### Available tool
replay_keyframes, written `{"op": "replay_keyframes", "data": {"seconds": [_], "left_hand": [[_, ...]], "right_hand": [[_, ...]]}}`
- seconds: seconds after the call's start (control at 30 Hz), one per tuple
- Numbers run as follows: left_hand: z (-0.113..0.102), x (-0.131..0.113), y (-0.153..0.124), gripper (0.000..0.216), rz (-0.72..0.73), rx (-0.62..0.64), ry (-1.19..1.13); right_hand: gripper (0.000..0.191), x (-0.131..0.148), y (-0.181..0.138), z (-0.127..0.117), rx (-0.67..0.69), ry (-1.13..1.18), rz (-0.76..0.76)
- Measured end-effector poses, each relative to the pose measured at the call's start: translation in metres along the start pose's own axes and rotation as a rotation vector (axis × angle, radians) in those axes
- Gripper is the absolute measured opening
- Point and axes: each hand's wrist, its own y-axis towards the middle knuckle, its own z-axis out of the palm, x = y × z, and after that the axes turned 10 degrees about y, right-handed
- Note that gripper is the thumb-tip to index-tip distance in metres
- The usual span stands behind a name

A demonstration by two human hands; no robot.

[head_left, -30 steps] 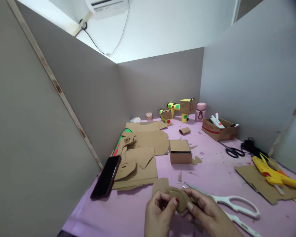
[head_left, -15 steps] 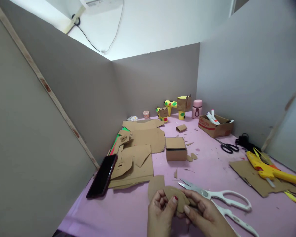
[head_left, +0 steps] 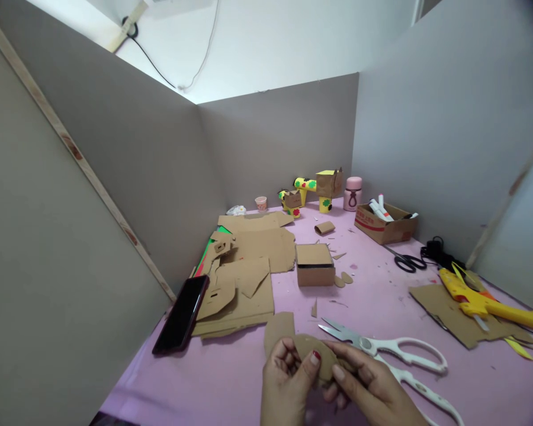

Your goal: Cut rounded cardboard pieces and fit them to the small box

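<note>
Head view: nearer the wearer than the small cardboard box (head_left: 315, 276), the left hand (head_left: 288, 378) and right hand (head_left: 364, 378) both pinch a rounded cardboard cutout (head_left: 325, 357), thumbs pressed on its face. White-handled scissors (head_left: 382, 344) lie near the box, to its right and closer; a smartphone (head_left: 180, 316) lies to its left. Beyond the box, rightward, a marker carton (head_left: 369, 226) bears red print too small to read.

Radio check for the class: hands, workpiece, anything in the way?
Left hand and right hand both gripping cardboard piece. Piece round-edged, partly hidden by fingers. White-handled scissors close beside right hand.
</note>
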Motion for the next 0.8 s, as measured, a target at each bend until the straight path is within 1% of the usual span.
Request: {"op": "replay_keyframes", "data": {"seconds": [0.2,0.47,0.8], "left_hand": [[-0.0011,-0.0005,-0.0013,0.027,-0.020,0.022,-0.005],[0.0003,0.0005,-0.0041,0.028,-0.042,-0.008,-0.039],[-0.0009,0.0008,-0.0019,0.031,-0.054,-0.003,-0.002]], "right_hand": [[0.034,-0.0008,0.0000,-0.0034,0.034,0.036,-0.001],[0.032,-0.0054,-0.0006,-0.0030,0.047,0.101,0.009],[0.037,-0.0016,-0.0012,-0.0034,0.040,0.036,0.027]]}}
